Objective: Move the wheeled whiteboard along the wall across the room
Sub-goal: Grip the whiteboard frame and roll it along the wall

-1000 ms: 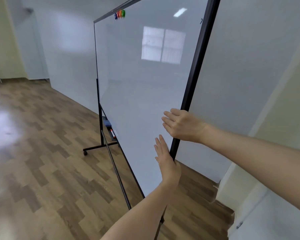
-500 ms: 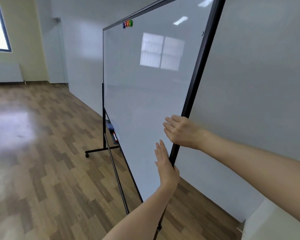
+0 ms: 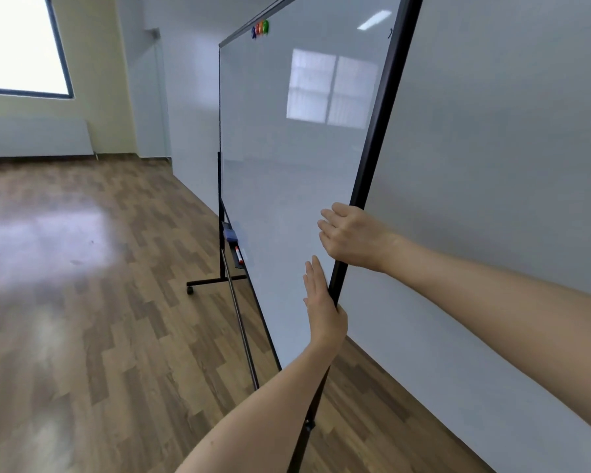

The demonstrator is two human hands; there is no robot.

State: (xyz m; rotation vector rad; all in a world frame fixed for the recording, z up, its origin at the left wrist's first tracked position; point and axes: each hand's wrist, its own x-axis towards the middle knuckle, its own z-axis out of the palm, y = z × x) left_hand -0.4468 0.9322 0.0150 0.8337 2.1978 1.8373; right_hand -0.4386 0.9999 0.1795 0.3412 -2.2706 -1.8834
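Note:
A large wheeled whiteboard (image 3: 287,165) in a thin black frame stands close to the white wall (image 3: 492,165) on the right, running away from me. My right hand (image 3: 352,235) wraps the near vertical frame edge, fingers lying on the board face. Just below it, my left hand (image 3: 323,310) holds the same edge, palm flat on the board and thumb hooked round the frame. The far foot with a caster (image 3: 190,290) rests on the wood floor. A pen tray (image 3: 236,250) with an eraser and a marker runs along the bottom edge.
Coloured magnets (image 3: 260,29) cling to the board's far top corner. Wood floor (image 3: 82,302) stretches left and ahead to the far wall with a window (image 3: 21,46). A white wall corner (image 3: 151,97) juts out beyond the board.
The board and I have advanced along the wall; the beige corner at right has dropped out of view and the far window has come into view. Both hands keep their hold.

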